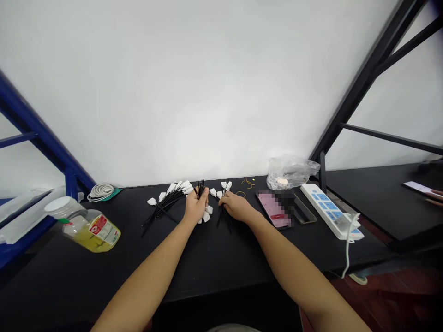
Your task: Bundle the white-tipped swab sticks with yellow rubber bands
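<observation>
My left hand point(196, 205) is closed around an upright bundle of thin black cables point(200, 185); their flat white ends point(207, 213) stick out below the fist. To its right, my right hand point(233, 206) pinches a few more black cables point(224, 219) just under their white ends point(221, 190), the dark tails pointing towards me. Left of my left hand lies a loose fan of similar black cables point(168, 203), white ends away from me. The fingers hide how many cables each hand has.
Yellow rubber bands point(247, 183) lie behind my right hand. To the right are a pink-screened phone point(273, 210), a second phone point(305, 211), a power strip point(327, 207) and a clear plastic bag point(292, 170). A bottle of yellow liquid point(92, 230), jar point(64, 207) and coiled white cable point(100, 192) stand left.
</observation>
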Demonstrator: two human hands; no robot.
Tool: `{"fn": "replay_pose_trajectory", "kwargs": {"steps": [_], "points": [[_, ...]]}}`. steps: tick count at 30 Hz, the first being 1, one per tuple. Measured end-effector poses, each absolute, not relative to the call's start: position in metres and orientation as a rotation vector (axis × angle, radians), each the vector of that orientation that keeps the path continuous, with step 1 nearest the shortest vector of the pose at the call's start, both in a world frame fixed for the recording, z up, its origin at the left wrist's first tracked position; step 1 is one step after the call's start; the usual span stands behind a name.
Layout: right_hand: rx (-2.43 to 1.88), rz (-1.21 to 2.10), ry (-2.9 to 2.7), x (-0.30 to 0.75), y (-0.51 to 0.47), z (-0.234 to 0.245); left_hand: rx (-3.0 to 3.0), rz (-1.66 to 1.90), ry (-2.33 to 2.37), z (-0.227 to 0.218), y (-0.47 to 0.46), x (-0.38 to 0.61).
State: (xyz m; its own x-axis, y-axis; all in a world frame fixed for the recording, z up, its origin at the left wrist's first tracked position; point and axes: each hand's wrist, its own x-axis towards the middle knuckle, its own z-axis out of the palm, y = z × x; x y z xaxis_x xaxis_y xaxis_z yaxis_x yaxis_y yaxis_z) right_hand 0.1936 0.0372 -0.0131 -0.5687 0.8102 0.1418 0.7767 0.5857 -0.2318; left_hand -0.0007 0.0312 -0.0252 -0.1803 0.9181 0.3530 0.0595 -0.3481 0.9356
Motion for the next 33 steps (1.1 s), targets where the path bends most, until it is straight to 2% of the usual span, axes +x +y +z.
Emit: {"fn": "replay_pose_trajectory", "kwargs": {"steps": [4,11,21,29,33], "points": [[-1.255,0.246,-2.439,0.198,0.041,-0.012,1.467,1.674,1.209,-0.022,0.036,-0.007],[-1.002,0.347,-1.796,0.191,0.043,-0.011,1.398,1.675,1.126,-0.026,0.039,-0.006],[-1.024,0.329,-2.089,0.165,0.032,-0.023,1.644,1.513,0.929,-0.028,0.022,0.008],[-1.305,0.136,-2.301,0.160,0.026,-0.018,1.730,1.493,0.994,-0.021,0.020,0.008],[-1.158,0.171,-2.396,0.153,0.025,-0.023,1.708,1.477,0.973,-0.021,0.019,0.008]]}}
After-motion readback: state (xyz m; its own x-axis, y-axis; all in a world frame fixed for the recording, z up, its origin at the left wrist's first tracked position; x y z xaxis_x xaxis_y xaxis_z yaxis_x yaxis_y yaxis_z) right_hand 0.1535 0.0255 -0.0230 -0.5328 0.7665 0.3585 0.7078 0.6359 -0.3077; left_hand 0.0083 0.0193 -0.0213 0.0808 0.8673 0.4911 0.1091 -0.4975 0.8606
